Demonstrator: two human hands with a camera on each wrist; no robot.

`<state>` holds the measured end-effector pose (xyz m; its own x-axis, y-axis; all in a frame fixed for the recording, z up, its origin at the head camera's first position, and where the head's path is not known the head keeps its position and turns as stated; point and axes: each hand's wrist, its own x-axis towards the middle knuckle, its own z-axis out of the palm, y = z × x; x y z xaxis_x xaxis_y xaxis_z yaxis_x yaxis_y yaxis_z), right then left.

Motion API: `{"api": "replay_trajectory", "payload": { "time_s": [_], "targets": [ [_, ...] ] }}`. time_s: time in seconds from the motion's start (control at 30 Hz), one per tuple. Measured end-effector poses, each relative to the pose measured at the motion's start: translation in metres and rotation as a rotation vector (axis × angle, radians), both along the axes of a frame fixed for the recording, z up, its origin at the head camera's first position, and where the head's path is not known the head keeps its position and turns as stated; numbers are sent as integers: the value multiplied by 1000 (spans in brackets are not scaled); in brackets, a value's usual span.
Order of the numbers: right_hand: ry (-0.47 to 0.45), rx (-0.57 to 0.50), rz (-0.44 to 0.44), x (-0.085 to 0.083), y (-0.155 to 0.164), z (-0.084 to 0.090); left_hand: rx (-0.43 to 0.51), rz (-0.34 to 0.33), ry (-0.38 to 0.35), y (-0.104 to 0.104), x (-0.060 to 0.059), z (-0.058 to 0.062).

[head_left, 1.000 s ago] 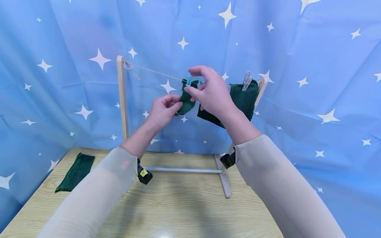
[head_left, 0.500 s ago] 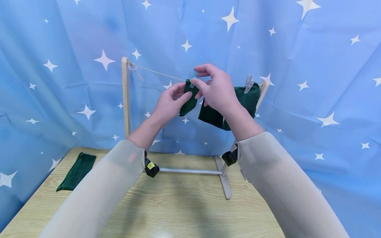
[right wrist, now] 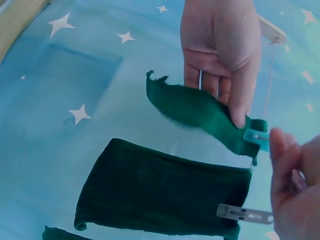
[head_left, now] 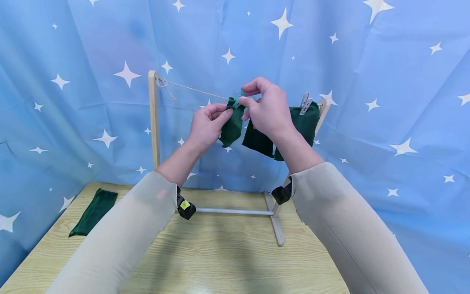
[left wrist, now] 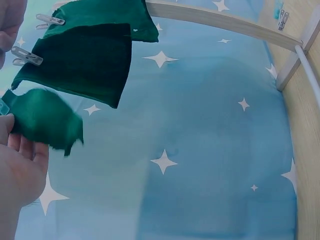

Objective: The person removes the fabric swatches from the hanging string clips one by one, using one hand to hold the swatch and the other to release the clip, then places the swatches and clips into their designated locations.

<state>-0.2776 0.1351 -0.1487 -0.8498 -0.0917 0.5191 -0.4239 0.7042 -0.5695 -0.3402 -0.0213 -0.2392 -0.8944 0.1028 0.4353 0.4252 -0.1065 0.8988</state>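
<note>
A small green cloth (head_left: 232,130) hangs at the string (head_left: 194,88), its free end ragged in the left wrist view. My left hand (head_left: 206,125) pinches it near its top, thumb in front and fingers behind. My right hand (head_left: 271,107) pinches a blue clothespin (right wrist: 256,137) whose jaws sit over the cloth's top edge. To the right hang two larger green cloths, a nearer one (right wrist: 165,190) and a farther one (head_left: 307,122). Grey clothespins hold them, one (left wrist: 27,56) on the nearer cloth and another (left wrist: 50,19) on the farther. My right hand partly hides these cloths in the head view.
Wooden posts, left (head_left: 153,118) and right (head_left: 323,112), carry the string, with a pale bar (head_left: 231,211) joining them low down. Another green cloth (head_left: 94,212) lies on the table (head_left: 205,253) at left. A starry blue curtain (head_left: 205,32) stands close behind.
My left hand has shifted its hold from the small cloth's lower part up to near its top. My right hand has moved slightly right, and the blue clothespin now leans.
</note>
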Motion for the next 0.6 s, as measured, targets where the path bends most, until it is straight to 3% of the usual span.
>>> {"api": "replay_trajectory", "payload": {
  "time_s": [0.4,0.6],
  "targets": [
    [78,-16,-12,4,9,-2,19,-102,-18,-11,14,-2],
    [88,-59,12,17,18,-3,38,-139,-79,-18,24,-4]
  ]
}}
